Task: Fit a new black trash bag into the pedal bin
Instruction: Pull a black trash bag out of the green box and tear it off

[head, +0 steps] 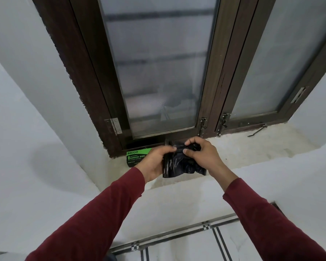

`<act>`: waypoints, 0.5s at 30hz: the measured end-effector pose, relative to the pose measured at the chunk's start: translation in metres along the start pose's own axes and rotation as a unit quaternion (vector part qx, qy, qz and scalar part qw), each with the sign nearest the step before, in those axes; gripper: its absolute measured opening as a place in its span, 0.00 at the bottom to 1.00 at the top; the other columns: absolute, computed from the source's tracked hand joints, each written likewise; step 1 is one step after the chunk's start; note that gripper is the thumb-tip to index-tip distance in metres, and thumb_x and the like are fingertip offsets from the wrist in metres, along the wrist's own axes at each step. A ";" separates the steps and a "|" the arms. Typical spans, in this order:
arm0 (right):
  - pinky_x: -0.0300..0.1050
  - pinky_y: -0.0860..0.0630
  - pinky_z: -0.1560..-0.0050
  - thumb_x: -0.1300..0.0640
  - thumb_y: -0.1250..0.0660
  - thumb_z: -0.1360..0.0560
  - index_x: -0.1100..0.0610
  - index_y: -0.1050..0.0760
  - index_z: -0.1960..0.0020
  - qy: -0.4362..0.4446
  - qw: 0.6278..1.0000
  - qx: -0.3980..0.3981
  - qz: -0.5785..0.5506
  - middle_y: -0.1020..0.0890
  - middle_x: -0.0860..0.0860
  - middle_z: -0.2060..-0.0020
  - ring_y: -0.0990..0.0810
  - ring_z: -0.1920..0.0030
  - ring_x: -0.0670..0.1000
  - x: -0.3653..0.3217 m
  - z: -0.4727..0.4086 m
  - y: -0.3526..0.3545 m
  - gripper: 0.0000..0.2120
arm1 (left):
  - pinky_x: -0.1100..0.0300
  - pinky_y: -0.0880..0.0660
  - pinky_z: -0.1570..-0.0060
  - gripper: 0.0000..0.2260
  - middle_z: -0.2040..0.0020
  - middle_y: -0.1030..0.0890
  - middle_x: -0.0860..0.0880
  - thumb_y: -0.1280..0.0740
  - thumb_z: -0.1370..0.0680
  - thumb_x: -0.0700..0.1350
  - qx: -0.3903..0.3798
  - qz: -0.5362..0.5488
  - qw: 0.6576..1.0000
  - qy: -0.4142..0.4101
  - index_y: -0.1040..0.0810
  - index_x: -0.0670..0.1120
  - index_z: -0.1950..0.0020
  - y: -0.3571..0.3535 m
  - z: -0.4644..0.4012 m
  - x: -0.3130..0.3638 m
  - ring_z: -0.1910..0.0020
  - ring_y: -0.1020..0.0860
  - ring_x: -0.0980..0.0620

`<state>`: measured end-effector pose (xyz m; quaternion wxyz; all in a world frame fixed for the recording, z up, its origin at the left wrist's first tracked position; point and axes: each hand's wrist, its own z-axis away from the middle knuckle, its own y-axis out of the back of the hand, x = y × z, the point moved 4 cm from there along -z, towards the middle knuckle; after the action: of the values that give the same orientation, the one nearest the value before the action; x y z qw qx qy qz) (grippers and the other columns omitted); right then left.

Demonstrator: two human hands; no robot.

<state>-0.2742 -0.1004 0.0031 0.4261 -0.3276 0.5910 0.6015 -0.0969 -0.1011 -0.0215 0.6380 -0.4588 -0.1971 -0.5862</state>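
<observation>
A roll of black trash bags [181,164] is held above the windowsill, between both of my hands. My left hand [155,162] grips its left side with fingers curled round it. Along the roll's upper edge my right hand [201,155] pinches the crumpled black plastic between thumb and fingers. A green and black garbage-bag box [136,157] lies on the sill just behind my left hand, partly hidden by it. The pedal bin is not in view.
The pale stone windowsill [243,147] runs below a dark wooden window frame [209,102] with frosted panes. Metal latches [202,126] and a stay hook [257,130] sit at the frame's base. White walls flank the recess; tiled floor [196,247] shows below.
</observation>
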 end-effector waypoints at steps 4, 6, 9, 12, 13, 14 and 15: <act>0.44 0.20 0.49 0.58 0.28 0.24 0.40 0.20 0.52 0.017 0.999 -0.006 0.027 0.16 0.45 0.52 0.17 0.50 0.49 0.000 0.000 0.002 0.11 | 0.45 0.17 0.47 0.15 0.39 0.18 0.34 0.34 0.21 0.36 0.024 -0.042 0.998 -0.027 0.23 0.36 0.34 0.007 -0.004 0.000 0.45 0.16 0.39; 0.43 0.23 0.51 0.60 0.31 0.22 0.40 0.20 0.50 0.016 0.999 -0.005 0.042 0.17 0.45 0.50 0.19 0.49 0.50 0.001 -0.001 0.006 0.13 | 0.42 0.19 0.44 0.14 0.37 0.19 0.34 0.35 0.21 0.38 0.040 -0.044 0.998 -0.022 0.22 0.39 0.35 0.012 -0.007 0.000 0.44 0.17 0.39; 0.43 0.23 0.51 0.65 0.35 0.21 0.41 0.20 0.49 0.011 0.999 -0.021 0.049 0.19 0.46 0.48 0.20 0.47 0.50 0.002 0.000 0.007 0.18 | 0.40 0.21 0.39 0.13 0.40 0.18 0.35 0.37 0.22 0.40 0.038 -0.031 0.999 -0.010 0.22 0.41 0.38 0.013 -0.007 0.001 0.44 0.19 0.39; 0.38 0.22 0.51 0.73 0.42 0.24 0.46 0.16 0.56 -0.005 1.000 -0.027 0.015 0.15 0.46 0.48 0.18 0.45 0.51 0.005 0.000 0.006 0.25 | 0.45 0.20 0.44 0.11 0.47 0.18 0.38 0.41 0.23 0.43 0.042 -0.002 0.999 0.000 0.23 0.43 0.44 0.012 -0.005 0.001 0.48 0.18 0.40; 0.40 0.20 0.51 0.73 0.44 0.27 0.47 0.15 0.59 -0.022 0.999 -0.024 0.014 0.14 0.47 0.50 0.17 0.46 0.52 0.005 0.001 0.007 0.26 | 0.44 0.21 0.44 0.13 0.46 0.18 0.38 0.41 0.24 0.44 0.039 0.005 0.999 0.002 0.23 0.43 0.43 0.012 -0.006 0.001 0.47 0.19 0.39; 0.44 0.17 0.50 0.73 0.45 0.29 0.48 0.14 0.60 -0.040 0.999 -0.019 0.006 0.14 0.47 0.53 0.16 0.48 0.53 0.007 0.000 0.007 0.26 | 0.43 0.21 0.42 0.16 0.44 0.18 0.38 0.41 0.26 0.46 0.035 0.009 0.999 0.004 0.23 0.43 0.41 0.013 -0.007 0.001 0.45 0.19 0.39; 0.49 0.17 0.47 0.71 0.43 0.29 0.49 0.14 0.61 -0.055 0.998 -0.010 0.000 0.13 0.47 0.54 0.16 0.49 0.53 0.007 -0.001 0.008 0.24 | 0.43 0.22 0.42 0.19 0.44 0.17 0.39 0.41 0.25 0.48 0.027 0.012 1.000 0.006 0.22 0.43 0.39 0.012 -0.007 0.000 0.45 0.19 0.39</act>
<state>-0.2843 -0.0997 -0.0001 0.4547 -0.2985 0.5608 0.6242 -0.0875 -0.1084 -0.0291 0.6585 -0.4400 -0.2039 -0.5755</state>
